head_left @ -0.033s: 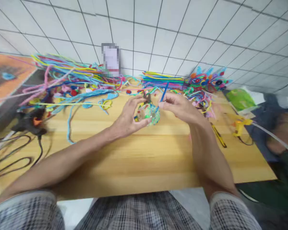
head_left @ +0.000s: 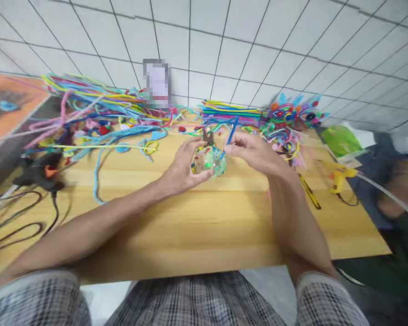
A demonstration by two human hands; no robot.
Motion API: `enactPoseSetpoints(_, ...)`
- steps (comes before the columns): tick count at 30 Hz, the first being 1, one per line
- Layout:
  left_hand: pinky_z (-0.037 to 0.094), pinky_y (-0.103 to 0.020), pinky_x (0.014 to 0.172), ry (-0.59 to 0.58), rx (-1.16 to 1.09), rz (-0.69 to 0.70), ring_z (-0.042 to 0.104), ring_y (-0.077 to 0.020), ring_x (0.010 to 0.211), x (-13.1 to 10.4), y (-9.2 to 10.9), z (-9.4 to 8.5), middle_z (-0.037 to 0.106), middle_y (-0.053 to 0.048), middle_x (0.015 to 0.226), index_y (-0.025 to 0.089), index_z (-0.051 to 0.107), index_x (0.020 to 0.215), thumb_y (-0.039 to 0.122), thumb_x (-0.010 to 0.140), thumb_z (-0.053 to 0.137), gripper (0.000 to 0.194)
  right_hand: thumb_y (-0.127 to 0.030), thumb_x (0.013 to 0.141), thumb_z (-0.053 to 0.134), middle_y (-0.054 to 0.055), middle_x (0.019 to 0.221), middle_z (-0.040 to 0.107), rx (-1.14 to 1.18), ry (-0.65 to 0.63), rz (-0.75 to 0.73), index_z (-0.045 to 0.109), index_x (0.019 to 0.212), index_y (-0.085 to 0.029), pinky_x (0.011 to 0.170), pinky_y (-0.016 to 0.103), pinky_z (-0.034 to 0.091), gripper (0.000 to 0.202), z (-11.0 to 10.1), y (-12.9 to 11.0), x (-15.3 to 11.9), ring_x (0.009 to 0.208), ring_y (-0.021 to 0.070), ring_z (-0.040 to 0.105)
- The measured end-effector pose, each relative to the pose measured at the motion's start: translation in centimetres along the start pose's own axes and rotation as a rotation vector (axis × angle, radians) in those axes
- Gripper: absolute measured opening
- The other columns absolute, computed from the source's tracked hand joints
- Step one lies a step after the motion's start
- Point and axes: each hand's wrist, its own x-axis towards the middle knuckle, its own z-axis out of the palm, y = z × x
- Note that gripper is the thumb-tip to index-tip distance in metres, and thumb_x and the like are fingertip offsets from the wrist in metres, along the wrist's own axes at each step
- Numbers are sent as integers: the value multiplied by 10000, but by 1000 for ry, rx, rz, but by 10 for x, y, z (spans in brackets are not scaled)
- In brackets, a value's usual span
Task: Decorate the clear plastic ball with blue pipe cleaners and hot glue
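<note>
My left hand [head_left: 182, 170] is curled round the left side of a clear, round ball-like object [head_left: 208, 161] speckled with green, red, yellow and blue. Its thumb presses the near side and its fingers rest at the far side. A dark brown piece [head_left: 208, 137] stands up at the ball's far edge. Between the thumb and fingers of my right hand [head_left: 250, 147] is a thin blue stick [head_left: 233, 129], tilted, its lower end at the ball's right side. Whether that end touches the ball I cannot tell.
Pipe cleaners [head_left: 98, 97] lie heaped at the back left, with another bundle [head_left: 229, 111] by the wall. Feathered craft pieces [head_left: 292, 111] stand at the back right. A yellow cutter knife [head_left: 309, 191], a yellow glue gun [head_left: 340, 179] and a black corded tool [head_left: 42, 172] flank me. Someone's arm [head_left: 399, 188] shows at right.
</note>
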Motion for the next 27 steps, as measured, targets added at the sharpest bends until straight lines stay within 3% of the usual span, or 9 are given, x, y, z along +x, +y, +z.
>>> enactPoseSetpoints(5, 457, -619, 1339, -37, -10, -77, 540, -387, 1588, -5, -13, 17, 580, -186, 1633, 256, 527, 1534, 417, 941, 851, 695, -628, 968, 765, 54, 1022, 709, -89, -35, -116, 687, 851, -245, 961, 411, 536, 408, 7, 11, 3, 1027, 264, 624)
enactPoseSetpoints(13, 551, -513, 1235, -11, -83, 4, 655, -334, 1427, -6, -18, 18, 670, -160, 1506, 237, 529, 1552, 389, 997, 800, 636, -588, 997, 744, 87, 1300, 777, -38, -74, -180, 683, 847, -251, 1216, 529, 490, 374, 19, 24, 7, 1328, 322, 662)
enactPoseSetpoints(22, 571, -488, 1201, -15, -76, 12, 669, -318, 1402, -7, -17, 18, 673, -152, 1500, 243, 517, 1557, 404, 1015, 787, 626, -654, 974, 767, 79, 1238, 793, 15, -50, -133, 647, 852, -258, 1129, 496, 532, 432, 25, 32, 10, 1250, 319, 699)
enactPoseSetpoints(27, 572, -495, 1202, -24, -70, 18, 664, -318, 1401, -7, -17, 17, 669, -155, 1497, 240, 510, 1560, 393, 1015, 789, 631, -598, 970, 768, 83, 1215, 780, 18, -27, -116, 621, 858, -256, 1078, 474, 531, 389, 29, 36, 11, 1181, 306, 696)
